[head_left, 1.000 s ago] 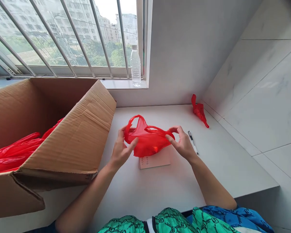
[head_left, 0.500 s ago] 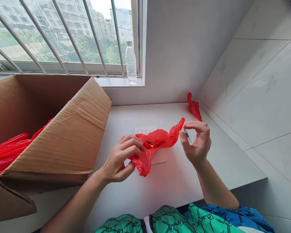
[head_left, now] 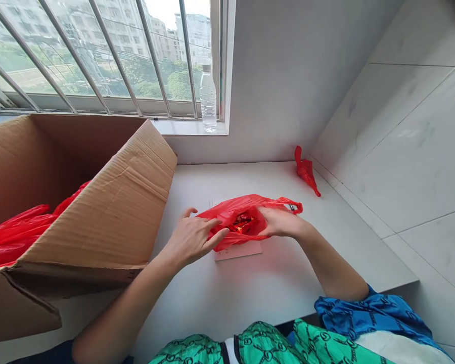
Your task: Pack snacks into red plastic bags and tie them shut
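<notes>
A thin red plastic bag [head_left: 235, 205] lies with its mouth spread wide, facing me. Inside it are shiny red-and-gold wrapped pieces [head_left: 243, 222], too small to name exactly. My left hand [head_left: 193, 237] is at the bag's left edge, thumb and fingers apart, touching the plastic. My right hand [head_left: 278, 221] reaches into the mouth from the right; its fingers are hidden by the plastic, and a bag handle loops by the wrist. Beneath the bag, a pale paper or pad [head_left: 238, 251] sticks out toward me.
A large open cardboard box [head_left: 98, 217] stands at left, with red plastic bags [head_left: 18, 232] inside. Another small red bag [head_left: 306, 172] lies at the white table's [head_left: 349, 242] back right. A clear water bottle [head_left: 208, 101] stands on the sill of the barred window.
The red bag went from crumpled to spread open, showing its contents. My right hand moved left and down from its raised place into the bag. My left hand's fingers have spread.
</notes>
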A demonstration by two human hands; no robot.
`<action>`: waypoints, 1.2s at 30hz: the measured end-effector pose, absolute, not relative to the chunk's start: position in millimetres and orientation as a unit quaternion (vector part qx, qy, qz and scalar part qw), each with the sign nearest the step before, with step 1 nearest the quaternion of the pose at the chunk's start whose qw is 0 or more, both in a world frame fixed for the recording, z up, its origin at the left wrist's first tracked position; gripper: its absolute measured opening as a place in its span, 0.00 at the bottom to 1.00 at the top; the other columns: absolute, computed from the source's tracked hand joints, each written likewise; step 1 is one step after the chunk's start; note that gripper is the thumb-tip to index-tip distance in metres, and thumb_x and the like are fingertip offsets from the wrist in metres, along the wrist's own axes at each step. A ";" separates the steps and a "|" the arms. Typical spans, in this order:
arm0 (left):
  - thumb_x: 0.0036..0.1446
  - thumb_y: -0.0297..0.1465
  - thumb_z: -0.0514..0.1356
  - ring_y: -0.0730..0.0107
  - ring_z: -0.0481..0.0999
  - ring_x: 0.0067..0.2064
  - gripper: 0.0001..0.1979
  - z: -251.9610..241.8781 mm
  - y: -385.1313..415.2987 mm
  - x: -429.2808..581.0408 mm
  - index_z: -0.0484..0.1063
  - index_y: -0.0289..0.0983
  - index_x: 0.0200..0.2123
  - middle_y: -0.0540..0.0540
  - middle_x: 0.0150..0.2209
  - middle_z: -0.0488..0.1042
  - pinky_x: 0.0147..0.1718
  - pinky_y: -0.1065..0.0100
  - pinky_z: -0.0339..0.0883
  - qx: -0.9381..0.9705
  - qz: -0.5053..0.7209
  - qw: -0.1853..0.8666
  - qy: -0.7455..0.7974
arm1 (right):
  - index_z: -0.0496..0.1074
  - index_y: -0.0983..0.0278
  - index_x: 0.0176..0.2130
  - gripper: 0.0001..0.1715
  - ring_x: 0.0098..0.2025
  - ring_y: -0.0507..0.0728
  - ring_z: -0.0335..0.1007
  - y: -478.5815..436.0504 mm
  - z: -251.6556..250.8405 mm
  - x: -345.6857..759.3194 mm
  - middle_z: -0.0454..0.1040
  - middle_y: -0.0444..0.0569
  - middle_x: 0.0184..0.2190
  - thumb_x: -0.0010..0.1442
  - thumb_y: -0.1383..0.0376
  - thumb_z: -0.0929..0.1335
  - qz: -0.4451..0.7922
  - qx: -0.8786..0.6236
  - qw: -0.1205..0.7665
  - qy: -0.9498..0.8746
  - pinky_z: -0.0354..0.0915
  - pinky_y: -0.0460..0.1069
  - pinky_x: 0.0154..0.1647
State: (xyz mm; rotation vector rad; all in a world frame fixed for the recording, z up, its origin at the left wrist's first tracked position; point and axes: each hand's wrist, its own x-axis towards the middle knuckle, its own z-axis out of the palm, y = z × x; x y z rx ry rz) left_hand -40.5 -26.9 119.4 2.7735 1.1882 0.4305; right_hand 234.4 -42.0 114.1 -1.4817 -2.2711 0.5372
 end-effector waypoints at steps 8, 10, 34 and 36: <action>0.67 0.34 0.52 0.66 0.76 0.35 0.15 103.0 -27.5 -9.7 0.77 0.42 0.32 0.48 0.34 0.76 0.64 0.51 0.52 0.924 0.206 0.011 0.322 | 0.73 0.56 0.41 0.09 0.30 0.55 0.72 -33.1 111.4 212.6 0.78 0.42 0.32 0.59 0.68 0.68 0.203 -0.531 0.173 -0.804 0.59 0.47 0.25; 0.66 0.34 0.53 0.66 0.76 0.30 0.11 91.6 -23.6 -6.5 0.76 0.41 0.38 0.49 0.29 0.76 0.64 0.49 0.51 0.924 0.152 0.019 0.351 | 0.74 0.57 0.40 0.12 0.30 0.55 0.72 -28.8 103.3 211.5 0.78 0.43 0.32 0.55 0.70 0.71 0.221 -0.526 0.145 -0.808 0.59 0.47 0.24; 0.63 0.47 0.57 0.62 0.79 0.44 0.16 91.1 20.2 -21.5 0.70 0.42 0.43 0.48 0.43 0.80 0.39 0.65 0.69 0.764 0.282 0.311 0.490 | 0.73 0.57 0.51 0.16 0.44 0.58 0.74 3.0 108.1 223.7 0.78 0.47 0.44 0.71 0.56 0.61 0.423 -0.458 0.274 -0.732 0.69 0.51 0.41; 0.64 0.45 0.57 0.63 0.79 0.42 0.13 87.4 21.2 -22.6 0.69 0.41 0.42 0.49 0.41 0.80 0.39 0.65 0.69 0.761 0.286 0.318 0.487 | 0.73 0.58 0.49 0.16 0.43 0.57 0.74 3.3 105.1 224.7 0.78 0.47 0.43 0.71 0.57 0.60 0.423 -0.459 0.259 -0.737 0.69 0.52 0.41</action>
